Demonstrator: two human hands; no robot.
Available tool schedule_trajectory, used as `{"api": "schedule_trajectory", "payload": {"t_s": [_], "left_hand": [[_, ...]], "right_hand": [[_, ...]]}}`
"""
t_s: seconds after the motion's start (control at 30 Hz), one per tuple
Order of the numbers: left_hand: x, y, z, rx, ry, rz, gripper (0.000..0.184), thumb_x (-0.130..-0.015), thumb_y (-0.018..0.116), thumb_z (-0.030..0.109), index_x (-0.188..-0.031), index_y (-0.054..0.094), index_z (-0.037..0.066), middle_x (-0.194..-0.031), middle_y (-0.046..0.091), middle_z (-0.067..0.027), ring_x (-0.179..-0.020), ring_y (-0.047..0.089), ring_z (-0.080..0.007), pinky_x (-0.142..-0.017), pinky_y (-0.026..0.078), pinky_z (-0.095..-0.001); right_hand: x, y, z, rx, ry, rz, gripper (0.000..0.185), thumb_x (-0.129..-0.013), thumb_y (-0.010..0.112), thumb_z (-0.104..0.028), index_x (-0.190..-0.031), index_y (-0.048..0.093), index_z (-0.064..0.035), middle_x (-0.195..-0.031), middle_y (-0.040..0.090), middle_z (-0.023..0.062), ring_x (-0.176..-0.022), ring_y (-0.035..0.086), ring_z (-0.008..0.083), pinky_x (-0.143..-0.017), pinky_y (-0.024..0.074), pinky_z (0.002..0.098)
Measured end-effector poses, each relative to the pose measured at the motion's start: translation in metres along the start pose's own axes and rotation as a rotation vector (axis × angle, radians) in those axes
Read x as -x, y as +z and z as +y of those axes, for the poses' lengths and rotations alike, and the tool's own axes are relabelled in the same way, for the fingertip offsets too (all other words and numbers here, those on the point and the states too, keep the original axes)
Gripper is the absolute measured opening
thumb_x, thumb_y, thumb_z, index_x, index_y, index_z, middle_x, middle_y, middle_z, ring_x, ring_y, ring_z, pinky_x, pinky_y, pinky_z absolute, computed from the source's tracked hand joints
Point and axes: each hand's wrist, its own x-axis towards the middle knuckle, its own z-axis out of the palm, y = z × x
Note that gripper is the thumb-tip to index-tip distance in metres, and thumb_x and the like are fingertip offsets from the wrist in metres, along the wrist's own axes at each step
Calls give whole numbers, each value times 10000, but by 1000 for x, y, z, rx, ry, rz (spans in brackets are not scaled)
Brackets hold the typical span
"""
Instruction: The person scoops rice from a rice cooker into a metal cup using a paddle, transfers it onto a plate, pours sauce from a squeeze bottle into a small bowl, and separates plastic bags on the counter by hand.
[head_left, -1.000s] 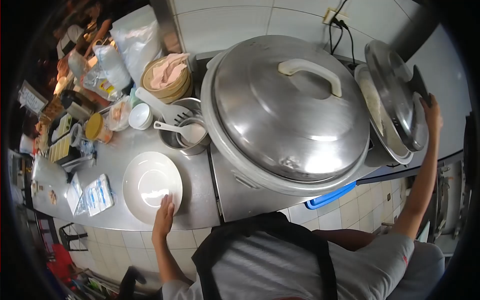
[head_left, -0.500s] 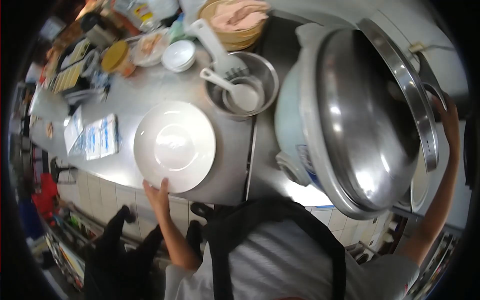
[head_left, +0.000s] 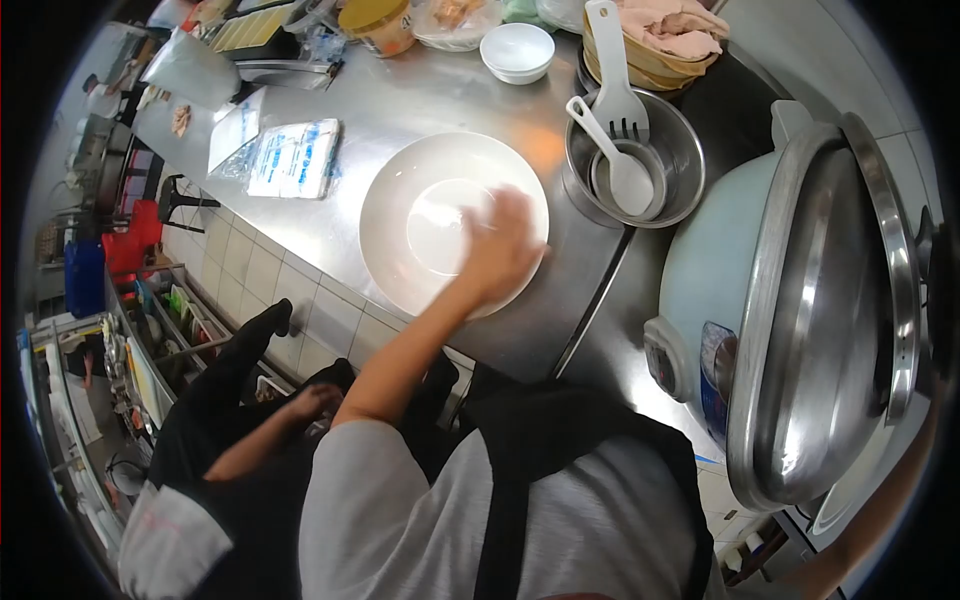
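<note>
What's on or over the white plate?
The left hand, blurred, is over the white plate; contact can't be told. The hand hides part of the plate's right half; the rest looks bare.

A loose, pale-grey shirt (head_left: 610, 510) with a short sleeve (head_left: 345, 485) shows beneath a black apron (head_left: 570, 408) with broad shoulder straps (head_left: 497, 540), the left hand (head_left: 505, 245) bare.

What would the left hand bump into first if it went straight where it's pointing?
Probably the far rim of the white plate if the left hand is low; if higher, perhaps the metal pot beyond. The hand is blurred, so height is unclear.
</note>
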Motion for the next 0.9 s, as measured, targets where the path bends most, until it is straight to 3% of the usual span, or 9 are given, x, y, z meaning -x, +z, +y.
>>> {"api": "schedule_trajectory", "payload": {"t_s": [0.1, 0.33, 0.5, 0.57, 0.6, 0.67, 0.73, 0.8, 0.9], "left_hand": [[-1, 2, -15, 131, 272, -41, 614, -877, 395, 362, -1354, 181, 40, -1428, 47, -208, -1318, 81, -362, -986, 77, -618], [49, -33, -103, -466, -843, 527, 628, -837, 450, 376, -1341, 276, 44, -1433, 122, -147, -1315, 31, -384, -906, 6, -715], [98, -17, -4, -150, -752, -100, 712, -842, 408, 441, -1285, 277, -101, -1404, 167, -224, -1319, 85, -359, -903, -41, -712], [109, -41, 27, 89, -529, -292, 680, -868, 366, 466, -1209, 368, -122, -1322, 303, -270, -1268, 248, -353, -970, 38, -645], [113, -64, 30, 366, -250, -297, 527, -905, 339, 411, -1032, 511, -70, -999, 567, -227, -1005, 535, -292, -993, 187, -557], [116, -88, 16, 886, -92, -334, 466, -916, 343, 381, -945, 533, -43, -782, 560, -159, -767, 542, -228, -901, 314, -474], [107, -111, 25, 1382, -23, -54, 366, -938, 346, 254, -744, 546, 17, -366, 360, 24, -330, 349, -63, -582, 464, -237], [85, -112, 20, 1346, -22, 243, 152, -898, 406, 115, -864, 527, 29, -545, 427, 23, -451, 363, -47, -540, 454, -211], [68, -123, 40, 1435, 37, 377, 122, -851, 461, 20, -965, 506, 23, -726, 477, -6, -561, 421, -55, -572, 467, -221]], "right_hand": [[-11, -4, 21, 71, -202, 30, 490, -851, 532, -335, -1155, 492, 47, -872, 561, 147, -685, 507, 213, -638, 422, 327], [-2, -8, 17, -22, -128, -140, 512, -862, 513, -319, -1246, 414, 6, -1101, 532, 185, -945, 529, 237, -789, 413, 313], [-5, -39, -21, -701, 475, -556, 533, -860, 510, -322, -1265, 388, 3, -1217, 459, 211, -1108, 450, 295, -913, 347, 337], [-9, -20, 20, 190, -390, -149, 537, -858, 510, -322, -1263, 387, 7, -1252, 432, 222, -1152, 411, 343, -968, 298, 364], [-10, -21, 19, 278, -376, -76, 529, -855, 510, -327, -1249, 405, 10, -1247, 431, 234, -1149, 408, 367, -971, 296, 389], [-78, -4, 74, 54, -742, 244, 538, -840, 533, -338, -1243, 420, 0, -1223, 445, 242, -1155, 399, 366, -975, 294, 401], [-56, -53, -63, 355, -363, -436, 575, -812, 571, -364, -1252, 423, -24, -1215, 448, 243, -1172, 375, 372, -982, 287, 421], [-3, 6, -126, 95, -1020, 594, 490, -806, 550, -428, -1117, 557, -49, -1030, 596, 118, -964, 557, 228, -832, 415, 312], [52, 51, -267, -86, -1055, -199, 353, -789, 601, -277, -1070, 562, -67, -1047, 590, 83, -962, 549, 219, -823, 415, 344]]}}
